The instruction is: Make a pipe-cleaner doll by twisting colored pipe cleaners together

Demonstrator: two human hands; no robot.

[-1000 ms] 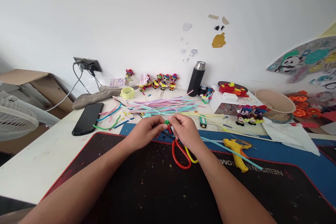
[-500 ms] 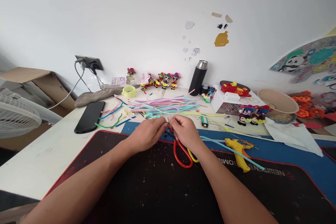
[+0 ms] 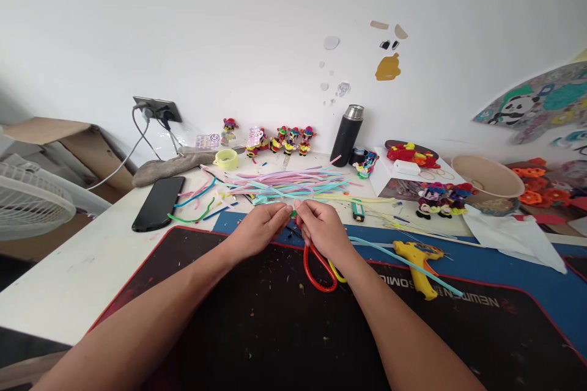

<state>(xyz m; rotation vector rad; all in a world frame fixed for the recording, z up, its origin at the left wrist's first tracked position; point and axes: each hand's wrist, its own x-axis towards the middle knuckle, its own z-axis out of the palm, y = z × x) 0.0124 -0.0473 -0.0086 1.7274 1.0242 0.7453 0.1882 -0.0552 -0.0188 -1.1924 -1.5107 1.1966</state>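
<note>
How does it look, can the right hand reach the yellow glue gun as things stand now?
Probably yes: the yellow glue gun lies close to the right hand, with nothing bulky between. However, a light blue strip crosses it, and the hand seems busy pinching a small green piece.

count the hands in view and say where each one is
2. The left hand is left of the small green piece pinched between the fingertips; the right hand is on its right, by the red loop. No other hand shows.
</note>
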